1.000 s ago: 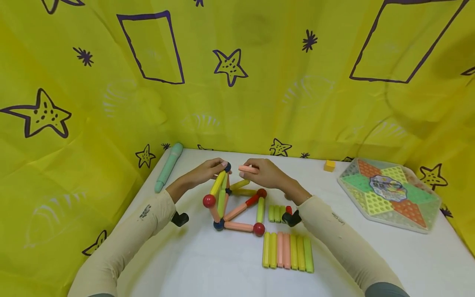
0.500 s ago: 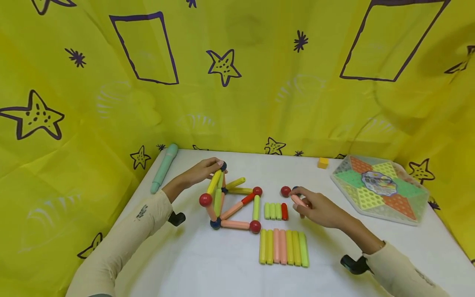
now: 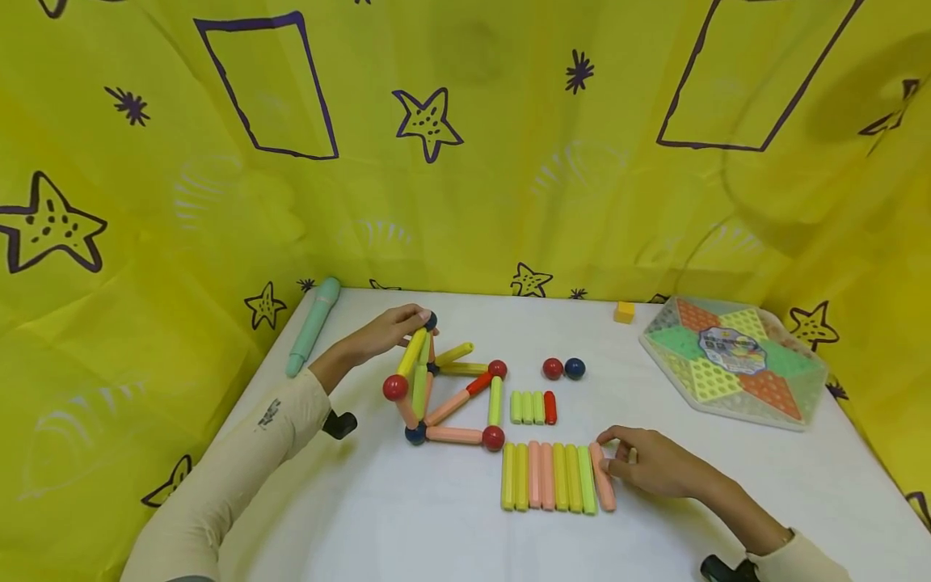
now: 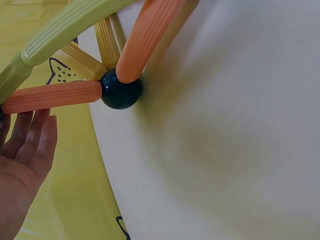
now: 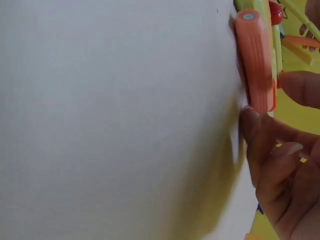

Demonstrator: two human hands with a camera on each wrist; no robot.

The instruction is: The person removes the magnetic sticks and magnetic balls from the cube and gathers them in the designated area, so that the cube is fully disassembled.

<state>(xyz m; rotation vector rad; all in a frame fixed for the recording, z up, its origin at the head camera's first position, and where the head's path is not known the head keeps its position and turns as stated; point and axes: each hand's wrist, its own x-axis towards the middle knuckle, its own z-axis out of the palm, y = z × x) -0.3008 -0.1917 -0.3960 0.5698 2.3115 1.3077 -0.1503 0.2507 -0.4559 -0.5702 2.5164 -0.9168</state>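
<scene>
My left hand [image 3: 389, 330] holds the top of a magnetic stick-and-ball frame at a dark blue ball [image 3: 431, 321], its thumb against the ball. In the left wrist view, the fingers [image 4: 46, 142] reach up to a pink stick [image 4: 55, 96] of that frame. A lower dark blue ball [image 4: 121, 90] joins several sticks. My right hand [image 3: 658, 462] is at the right end of a row of sticks, fingertips at the upper end of a pink stick [image 3: 603, 478]. That stick lies slightly slanted beside a light green stick [image 3: 586, 481]. In the right wrist view, a fingertip touches its end [image 5: 254, 60], with the thumb just beside it.
Above the row lie short light green sticks [image 3: 527, 407] and a short red stick [image 3: 550, 407]. Loose red [image 3: 553, 369] and blue [image 3: 575, 369] balls sit behind them. A hexagonal case [image 3: 735, 361], orange cube [image 3: 624, 312] and mint-green tube [image 3: 314, 326] stand farther back.
My right hand has carried the pink stick from beside the frame, past the loose balls, down to the row's right end, where it now lies. The left hand still holds the frame's top.
</scene>
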